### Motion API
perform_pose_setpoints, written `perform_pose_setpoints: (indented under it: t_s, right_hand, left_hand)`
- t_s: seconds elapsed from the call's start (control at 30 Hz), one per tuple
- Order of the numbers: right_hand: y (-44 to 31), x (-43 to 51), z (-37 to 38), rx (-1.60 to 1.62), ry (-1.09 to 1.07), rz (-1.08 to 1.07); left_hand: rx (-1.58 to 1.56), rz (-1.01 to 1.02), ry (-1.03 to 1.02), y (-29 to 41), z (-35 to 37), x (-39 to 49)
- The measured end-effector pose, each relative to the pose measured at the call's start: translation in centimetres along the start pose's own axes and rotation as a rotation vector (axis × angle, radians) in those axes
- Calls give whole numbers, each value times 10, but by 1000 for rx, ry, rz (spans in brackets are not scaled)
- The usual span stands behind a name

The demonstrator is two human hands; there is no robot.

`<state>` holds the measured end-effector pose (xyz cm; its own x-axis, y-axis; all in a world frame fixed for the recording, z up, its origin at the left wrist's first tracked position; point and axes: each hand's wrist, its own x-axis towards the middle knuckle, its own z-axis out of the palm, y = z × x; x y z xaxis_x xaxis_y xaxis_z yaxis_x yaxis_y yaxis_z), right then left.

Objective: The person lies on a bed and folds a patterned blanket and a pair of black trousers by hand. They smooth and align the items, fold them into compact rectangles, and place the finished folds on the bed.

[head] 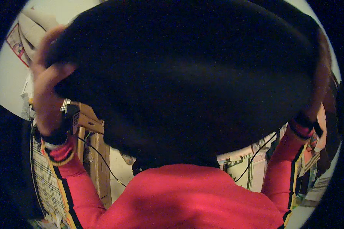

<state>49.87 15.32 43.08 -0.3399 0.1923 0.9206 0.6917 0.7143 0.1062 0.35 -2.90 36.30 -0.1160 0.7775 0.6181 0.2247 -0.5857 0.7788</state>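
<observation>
A large piece of black cloth [186,88], possibly a garment, is stretched close before the camera and covers most of the upper view. It is too dark to show any folds or seams clearly. On its left edge, my left hand [47,91] grips the fabric, with the thumb over the near side; the hand is blurred. My right hand [321,77] holds the opposite edge, its fingers mostly hidden in shadow. Both arms are raised, in red sleeves with black and yellow trim, and each wrist wears a dark band.
Below left stand a brown cardboard box [89,121] and a checked fabric panel [44,169]. Black cables [103,160] run on both sides of my body. At right, patterned bedding or cloth [243,171] shows, with several cluttered items beyond my arm.
</observation>
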Motion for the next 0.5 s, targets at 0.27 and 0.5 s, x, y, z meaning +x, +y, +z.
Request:
perform_pose_setpoints:
  t_s: [0.27, 0.5]
  right_hand:
    - [32, -131, 178, 763, -679, 987]
    - [-11, -344, 107, 614, -1077, 1039]
  left_hand:
    - [-135, -756, 67, -250, 27, -39]
    - [-545, -1246, 11, -318, 65, -191]
